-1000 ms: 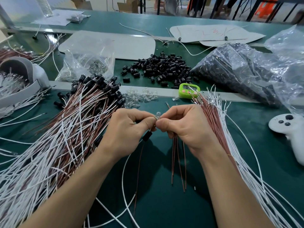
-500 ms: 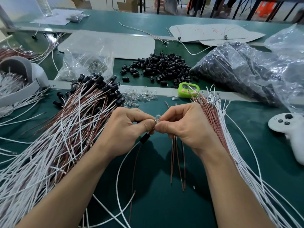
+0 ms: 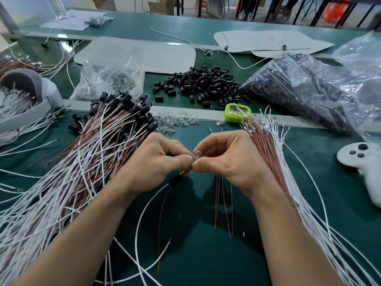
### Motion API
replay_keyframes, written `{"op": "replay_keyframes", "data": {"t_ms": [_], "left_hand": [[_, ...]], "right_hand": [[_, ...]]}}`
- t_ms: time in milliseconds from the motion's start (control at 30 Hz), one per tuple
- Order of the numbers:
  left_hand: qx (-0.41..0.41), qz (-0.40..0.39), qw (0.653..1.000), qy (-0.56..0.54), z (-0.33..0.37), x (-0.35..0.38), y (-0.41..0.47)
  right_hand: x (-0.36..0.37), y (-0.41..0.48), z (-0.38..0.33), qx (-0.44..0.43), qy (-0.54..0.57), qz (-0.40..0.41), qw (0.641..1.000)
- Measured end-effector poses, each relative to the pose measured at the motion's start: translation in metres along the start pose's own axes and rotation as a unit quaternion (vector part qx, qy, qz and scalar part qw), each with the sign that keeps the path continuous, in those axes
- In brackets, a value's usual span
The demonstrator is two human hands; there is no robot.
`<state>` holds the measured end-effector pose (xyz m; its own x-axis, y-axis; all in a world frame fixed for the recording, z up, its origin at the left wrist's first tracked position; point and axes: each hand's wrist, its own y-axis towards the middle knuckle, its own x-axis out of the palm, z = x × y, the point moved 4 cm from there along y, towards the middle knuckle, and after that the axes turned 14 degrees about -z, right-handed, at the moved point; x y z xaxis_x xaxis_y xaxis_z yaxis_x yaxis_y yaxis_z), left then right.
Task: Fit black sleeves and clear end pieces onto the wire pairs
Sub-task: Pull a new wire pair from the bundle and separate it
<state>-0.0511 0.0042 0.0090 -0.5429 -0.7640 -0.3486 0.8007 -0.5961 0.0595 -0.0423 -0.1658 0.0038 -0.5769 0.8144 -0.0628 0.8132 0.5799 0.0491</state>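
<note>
I read both hands meeting above the middle of the dark green tabletop [image 3: 195, 261]. The left hand [image 3: 156, 164] has its fingers curled, thumb and forefinger pinching the top of the white-and-brown wire pair [image 3: 138, 221]. The right hand [image 3: 235, 162] is curled too, thumb and forefinger nipping the small clear bulb-shaped end piece [image 3: 197, 155]. The two thumb tips touch. I can't tell how far the piece is seated.

The short black tubular sleeve [image 3: 175, 180] sits on the pair just below the left thumb, tilted, clear of the tabletop.

Room: the only bare patch I see is between the forearms, running toward the near edge. It is crossed by the pair's loops and three loose thin brown wires [image 3: 223, 205] hanging under the right hand.

- Left: the fanned heap of black-capped white and brown wires [image 3: 82, 162] is tight against the left wrist.
- Right: the flat bundle of bare-ended pink and white wires [image 3: 270, 157] is touching the right wrist.
- Beyond that: the white plastic game controller [image 3: 362, 168] is near the frame edge.
- Behind the hands: the scatter of loose clear end pieces [image 3: 175, 120] and the lime green digital timer [image 3: 237, 111] lie on a pale strip.
- Further back: the pile of loose black sleeves [image 3: 202, 83].
</note>
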Motion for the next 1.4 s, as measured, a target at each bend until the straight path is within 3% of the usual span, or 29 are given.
{"op": "replay_keyframes", "data": {"t_ms": [367, 667, 833, 1033, 1267, 1400], "left_hand": [[-0.041, -0.089, 0.991, -0.096, 0.0, 0.005, -0.002], [-0.051, -0.108, 0.986, -0.118, 0.005, 0.008, -0.003], [-0.052, -0.103, 0.988, -0.104, 0.006, 0.008, -0.003], [-0.059, -0.039, 0.996, -0.056, 0.003, 0.005, -0.003], [-0.081, -0.134, 0.983, -0.1, 0.003, 0.01, -0.005], [-0.097, -0.055, 0.983, -0.144, -0.005, 0.008, -0.004]], "right_hand": [[0.005, -0.002, -0.004, -0.028, 0.018, -0.065, 0.997], [0.006, -0.002, -0.005, -0.03, 0.037, -0.078, 0.996], [0.005, -0.002, -0.005, -0.017, 0.018, -0.063, 0.998], [0.003, -0.001, -0.002, -0.004, -0.011, -0.056, 0.998], [0.006, -0.004, -0.003, 0.001, 0.011, -0.114, 0.993], [0.0, -0.002, -0.004, -0.024, 0.03, -0.049, 0.998]]}}
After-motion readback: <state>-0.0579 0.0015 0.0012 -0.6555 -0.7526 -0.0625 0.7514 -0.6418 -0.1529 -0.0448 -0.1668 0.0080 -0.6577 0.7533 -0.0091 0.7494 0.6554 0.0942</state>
